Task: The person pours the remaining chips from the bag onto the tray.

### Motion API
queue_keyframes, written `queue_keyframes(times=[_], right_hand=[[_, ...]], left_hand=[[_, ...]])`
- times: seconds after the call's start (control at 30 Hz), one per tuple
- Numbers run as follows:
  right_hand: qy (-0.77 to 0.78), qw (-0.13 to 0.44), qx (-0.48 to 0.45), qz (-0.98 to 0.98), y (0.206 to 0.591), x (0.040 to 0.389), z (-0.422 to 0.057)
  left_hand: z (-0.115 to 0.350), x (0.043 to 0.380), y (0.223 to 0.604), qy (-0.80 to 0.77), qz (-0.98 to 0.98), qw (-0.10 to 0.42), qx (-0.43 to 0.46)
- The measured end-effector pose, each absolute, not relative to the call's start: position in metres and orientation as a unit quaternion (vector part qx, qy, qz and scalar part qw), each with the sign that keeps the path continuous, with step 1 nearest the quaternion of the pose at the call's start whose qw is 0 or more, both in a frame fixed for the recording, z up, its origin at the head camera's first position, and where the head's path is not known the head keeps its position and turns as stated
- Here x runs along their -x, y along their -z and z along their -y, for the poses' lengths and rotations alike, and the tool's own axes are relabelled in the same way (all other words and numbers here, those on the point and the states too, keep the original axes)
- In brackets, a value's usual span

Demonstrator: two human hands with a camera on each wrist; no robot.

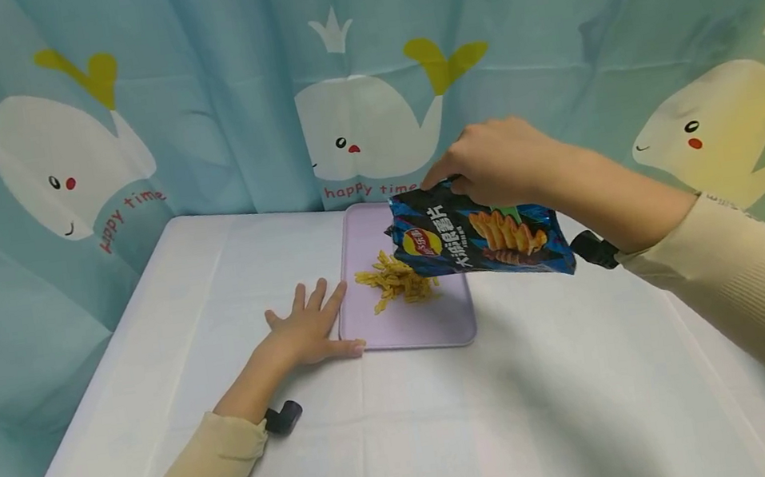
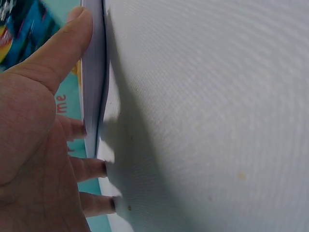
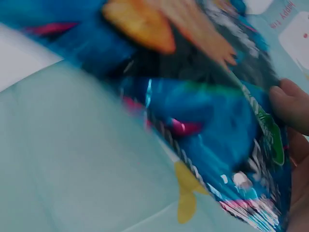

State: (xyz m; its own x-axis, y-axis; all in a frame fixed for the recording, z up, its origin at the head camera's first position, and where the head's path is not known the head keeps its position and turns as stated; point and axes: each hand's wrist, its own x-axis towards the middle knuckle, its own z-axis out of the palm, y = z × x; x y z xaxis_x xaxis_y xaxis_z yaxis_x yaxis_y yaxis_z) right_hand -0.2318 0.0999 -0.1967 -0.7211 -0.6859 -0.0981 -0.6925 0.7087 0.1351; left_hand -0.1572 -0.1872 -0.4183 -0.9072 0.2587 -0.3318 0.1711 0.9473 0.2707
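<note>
A blue and black bag of potato chips (image 1: 483, 233) hangs tilted over a lilac tray (image 1: 424, 330), its left end above the tray. My right hand (image 1: 496, 163) grips the bag by its upper edge; in the right wrist view the thumb (image 3: 289, 106) presses on the shiny bag (image 3: 212, 125). A pile of yellow chip sticks (image 1: 395, 279) lies on the tray, partly hidden by the bag. With fingers spread, my left hand (image 1: 304, 333) rests at the tray's left edge, its thumb touching the near left corner. The left wrist view shows that hand (image 2: 38, 125) beside the tray's side (image 2: 94, 72).
A white cloth (image 1: 410, 444) covers the table under the tray. Behind it hangs a blue-green curtain (image 1: 225, 90) printed with white whales, close to the table's far edge.
</note>
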Motion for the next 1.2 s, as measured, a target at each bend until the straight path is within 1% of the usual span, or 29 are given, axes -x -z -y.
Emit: queue_keyframes(times=[0.1,0.5,1.2], right_hand=[[-0.079,0.015,0.380,-0.922,0.1973,0.2316,-0.0991],[-0.089,0.028,0.375,-0.922,0.1932,0.2308,-0.0996],[-0.093,0.017,0.379,-0.921,0.1928,0.2291,-0.1045]], left_hand=[[0.1874,0.1568,0.4180,-0.117,-0.969,0.188,-0.109],[0.1864,0.1560,0.4179,-0.118,-0.969,0.183,-0.112],[0.1865,0.1565,0.4174,-0.119,-0.969,0.187,-0.106]])
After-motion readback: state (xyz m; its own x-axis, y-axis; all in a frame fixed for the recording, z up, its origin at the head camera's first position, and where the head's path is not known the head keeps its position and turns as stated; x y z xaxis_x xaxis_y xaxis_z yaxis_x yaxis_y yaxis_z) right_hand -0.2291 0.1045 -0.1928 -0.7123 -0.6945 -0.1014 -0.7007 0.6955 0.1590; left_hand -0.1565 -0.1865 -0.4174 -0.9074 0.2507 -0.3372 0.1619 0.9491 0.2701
